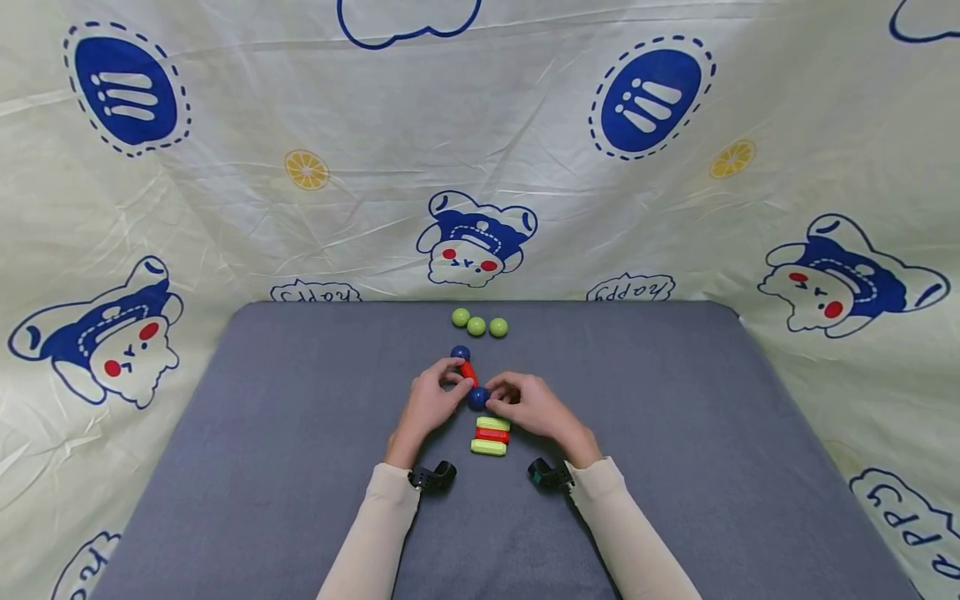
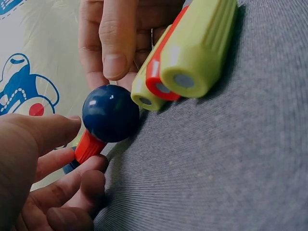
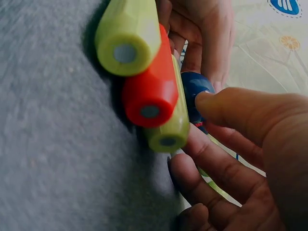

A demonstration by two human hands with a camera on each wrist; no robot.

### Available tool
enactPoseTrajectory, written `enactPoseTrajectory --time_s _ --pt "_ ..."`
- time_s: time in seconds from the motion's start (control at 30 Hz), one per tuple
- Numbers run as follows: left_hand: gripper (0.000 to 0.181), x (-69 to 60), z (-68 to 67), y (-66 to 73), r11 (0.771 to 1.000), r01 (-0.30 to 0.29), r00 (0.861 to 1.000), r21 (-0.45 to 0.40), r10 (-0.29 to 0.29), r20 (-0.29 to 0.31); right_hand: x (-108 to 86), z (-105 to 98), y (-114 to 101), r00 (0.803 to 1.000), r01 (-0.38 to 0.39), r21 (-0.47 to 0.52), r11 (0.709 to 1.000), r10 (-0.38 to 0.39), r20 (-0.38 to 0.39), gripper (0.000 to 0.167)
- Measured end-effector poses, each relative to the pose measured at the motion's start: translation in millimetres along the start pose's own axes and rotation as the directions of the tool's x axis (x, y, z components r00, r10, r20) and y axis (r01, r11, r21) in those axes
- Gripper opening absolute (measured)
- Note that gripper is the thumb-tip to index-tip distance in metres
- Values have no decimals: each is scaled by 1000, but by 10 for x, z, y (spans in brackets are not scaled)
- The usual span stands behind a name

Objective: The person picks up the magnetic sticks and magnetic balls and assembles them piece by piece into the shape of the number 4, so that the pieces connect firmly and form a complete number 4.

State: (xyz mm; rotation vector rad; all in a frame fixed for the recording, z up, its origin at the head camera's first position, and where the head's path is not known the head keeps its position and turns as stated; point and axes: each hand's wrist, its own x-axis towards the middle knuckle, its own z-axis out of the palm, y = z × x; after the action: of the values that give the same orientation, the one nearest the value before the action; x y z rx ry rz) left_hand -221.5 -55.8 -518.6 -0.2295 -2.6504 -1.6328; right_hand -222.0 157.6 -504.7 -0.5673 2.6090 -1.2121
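Where the printed word "happy" can be read at the left foot of the pale backdrop, it sits just above the grey table's far edge. Rightward, the left hand pinches a red stick between thumb and fingers; the stick lies between a far blue ball and a near blue ball. Three green balls rest beyond, and a lime-red-lime row of sticks lies nearer the person. The right hand grips the near blue ball. Farther right, "happy" repeats.
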Motion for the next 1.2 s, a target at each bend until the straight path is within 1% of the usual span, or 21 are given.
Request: enactPoseTrajectory --time_s 0.13,0.23,0.33,0.5,0.6,0.73,0.87,0.97,1.1,1.2 --pt "39 2 -5 -2 999 -10 1000 33 10 -9 6 32 -9 1000 8 -5 1000 -8 3 21" --pt "39 5 -16 -1 999 -5 1000 37 5 0 16 52 -18 1000 23 -3 1000 -23 2 21" --pt "44 7 -31 -3 1000 5 1000 26 -5 28 25 65 -30 1000 31 -1 1000 -31 3 22" --pt "54 -3 -60 2 1000 23 995 17 -24 96 15 68 -36 999 38 5 999 -38 9 22" --pt "54 -16 -76 10 1000 27 993 15 -29 115 5 60 -34 999 49 12 999 -49 12 22" --pt "48 -30 -74 -8 1000 16 993 22 -19 115 -7 49 -19 999 46 6 999 -46 11 22" --pt "37 -34 -66 -28 999 -23 994 31 20 108 -11 35 7 1000 28 -10 1000 -28 -1 21" --pt "29 -34 -73 -25 998 -52 994 22 50 97 -25 16 27 999 29 -19 999 -30 -14 22" --pt "23 -36 -94 -23 998 -63 993 29 60 97 -73 -21 52 999 25 -28 999 -26 -28 22" --pt "21 -37 -103 -25 998 -51 993 37 46 110 -120 -54 73 999 21 -40 999 -22 -25 22"
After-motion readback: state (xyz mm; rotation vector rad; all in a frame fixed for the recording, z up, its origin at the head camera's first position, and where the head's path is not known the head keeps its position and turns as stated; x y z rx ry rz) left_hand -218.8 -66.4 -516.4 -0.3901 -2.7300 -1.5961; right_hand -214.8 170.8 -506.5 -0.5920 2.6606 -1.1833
